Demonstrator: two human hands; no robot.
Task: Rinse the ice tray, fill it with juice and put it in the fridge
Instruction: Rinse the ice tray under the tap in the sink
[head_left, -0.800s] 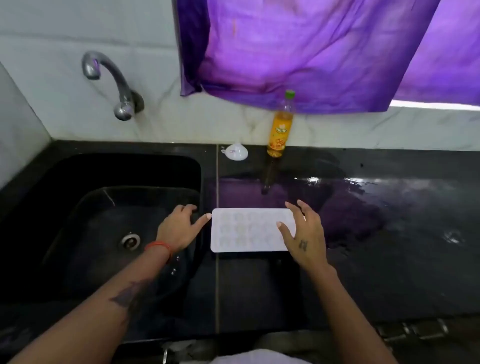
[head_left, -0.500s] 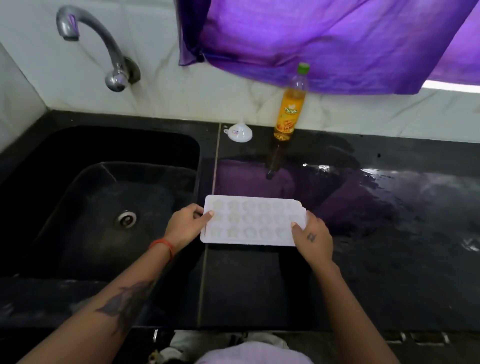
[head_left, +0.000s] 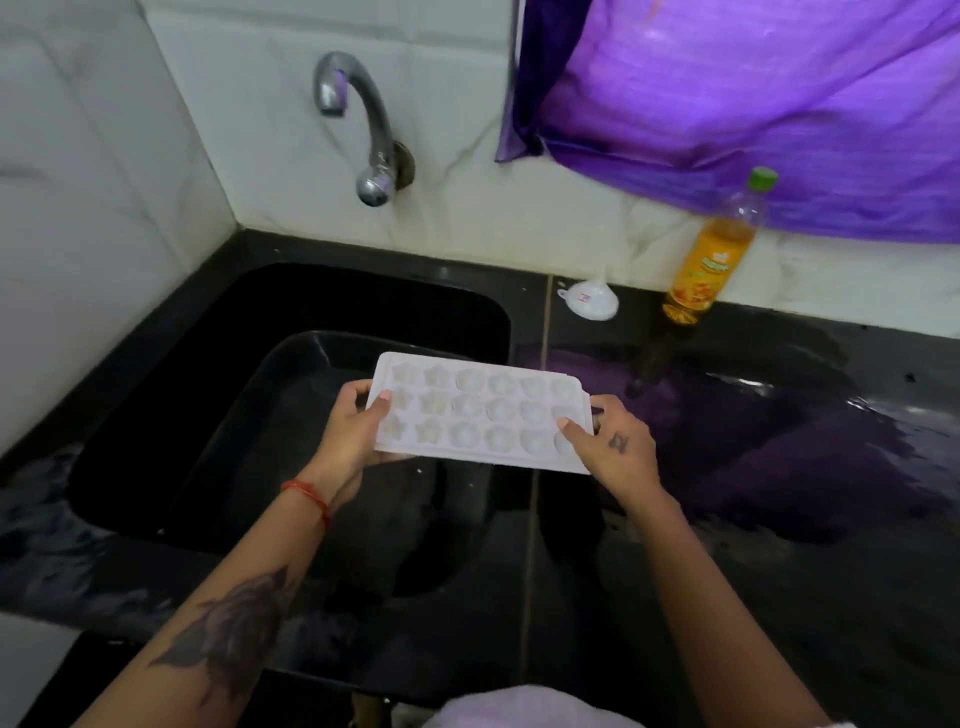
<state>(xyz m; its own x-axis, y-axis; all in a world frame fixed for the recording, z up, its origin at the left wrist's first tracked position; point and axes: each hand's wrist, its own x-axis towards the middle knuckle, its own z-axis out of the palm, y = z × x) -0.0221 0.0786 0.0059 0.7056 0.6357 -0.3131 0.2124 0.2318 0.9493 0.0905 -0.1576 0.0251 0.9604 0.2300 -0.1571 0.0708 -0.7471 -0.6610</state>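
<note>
A glossy black bench (head_left: 779, 597) runs along a white marble-patterned wall, its wet surface mirroring a purple cloth (head_left: 753, 104) that hangs from above at upper right. Set into the bench at left is a deep black sink (head_left: 156, 415), with a chrome tap (head_left: 363, 130) curving out of the wall above its far edge; no water is seen running from it.

A person's two bare forearms reach in from the bottom of the frame, the left one tattooed and wearing a red thread band (head_left: 309, 496) at the wrist. Between them they hold a white ice tray (head_left: 483, 413) level in the air, over the right side of the sink basin and partly over the sink's right rim. The left hand (head_left: 353, 431) has its grip clamped on the tray's left end, thumb on top and fingers beneath. The right hand (head_left: 613, 447), marked with a small tattoo on its back, is clamped on the right end in the same way. The tray's star-shaped and round moulds face up and look empty.

At the back of the bench, against the wall, an upright juice bottle (head_left: 711, 254) with a green cap holds orange liquid. Just to its left lies a small white funnel (head_left: 592, 301), near the seam beside the sink.
</note>
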